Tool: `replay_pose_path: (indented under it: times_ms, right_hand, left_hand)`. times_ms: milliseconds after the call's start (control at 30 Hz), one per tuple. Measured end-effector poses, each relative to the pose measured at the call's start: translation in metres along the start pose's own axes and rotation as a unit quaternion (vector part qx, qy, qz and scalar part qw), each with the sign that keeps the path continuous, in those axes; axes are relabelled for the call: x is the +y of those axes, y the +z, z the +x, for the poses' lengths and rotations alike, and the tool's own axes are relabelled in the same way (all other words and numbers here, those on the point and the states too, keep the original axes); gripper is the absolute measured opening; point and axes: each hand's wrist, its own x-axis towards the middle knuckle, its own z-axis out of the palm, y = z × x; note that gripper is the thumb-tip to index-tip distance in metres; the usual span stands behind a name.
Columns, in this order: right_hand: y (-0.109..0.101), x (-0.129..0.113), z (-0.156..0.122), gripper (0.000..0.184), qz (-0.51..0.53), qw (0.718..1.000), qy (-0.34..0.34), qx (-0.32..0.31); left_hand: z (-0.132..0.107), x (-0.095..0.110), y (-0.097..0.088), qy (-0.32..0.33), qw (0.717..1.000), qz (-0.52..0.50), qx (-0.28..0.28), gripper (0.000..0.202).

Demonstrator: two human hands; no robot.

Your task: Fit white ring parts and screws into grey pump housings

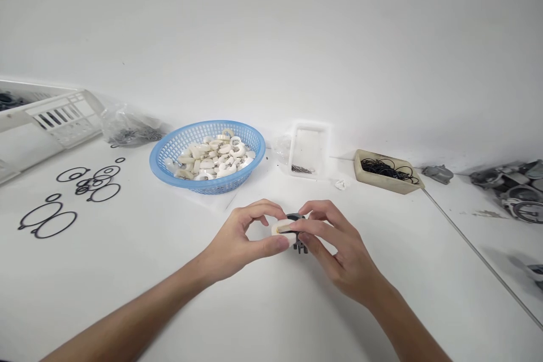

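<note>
In front of me, a white ring-shaped carburetor float (280, 230) is pinched between the thumb and fingers of my left hand (244, 235). Right against it is a dark grey metal carburetor body (302, 248), partly covered by my fingers. My right hand (335, 243) closes on the grey body with its thumb, while its index finger reaches over to the float. Beyond my hands, a blue mesh basket (155, 167) holds many similar white floats (224, 153). Contact between float and body is hidden by the fingers.
Black rubber rings (55, 224) lie at left, near a white plastic rack (80, 113) and a bag of small metal parts (131, 130). A white tray (309, 150) holds pins. A beige box (384, 181) holds black rings; grey metal parts (521, 192) sit far right, past a thin rod (479, 260).
</note>
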Motion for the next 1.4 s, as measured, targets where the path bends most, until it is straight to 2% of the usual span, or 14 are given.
replay_pose_path:
  times_ms: [133,233,367,533,767,1100,1267,1400]
  right_hand:
    - [-0.012,0.005,0.001,0.029,-0.04,0.998,0.031,0.039]
    - [-0.02,0.012,0.003,0.026,-0.05,0.992,0.064,0.098]
    - [-0.023,0.022,0.003,0.026,-0.038,0.985,0.107,0.13]
    - [-0.021,0.028,0.003,0.025,-0.039,0.985,0.109,0.131]
    - [-0.021,0.039,0.0,0.025,-0.053,0.981,0.132,0.13]
    - [-0.021,0.057,-0.002,0.029,-0.124,0.971,0.171,0.108]
    - [-0.028,0.071,-0.001,0.03,-0.179,0.963,0.192,0.063]
    - [-0.037,0.092,0.024,0.026,-0.255,0.943,0.216,0.002]
  left_hand:
    - [0.0,-0.005,0.002,0.038,0.995,0.08,0.044,0.022]
    - [0.001,-0.015,0.005,0.099,0.976,0.18,0.075,0.027]
    - [0.003,-0.029,0.009,0.128,0.961,0.238,0.055,0.032]
    - [0.006,-0.032,0.013,0.123,0.961,0.244,0.043,0.032]
    - [0.009,-0.034,0.018,0.116,0.962,0.245,0.029,0.029]
    - [0.011,-0.037,0.022,0.087,0.971,0.221,0.028,0.03]
    - [0.009,-0.039,0.022,0.067,0.97,0.23,0.037,0.032]
    - [0.008,-0.043,0.022,0.064,0.964,0.255,0.04,0.033]
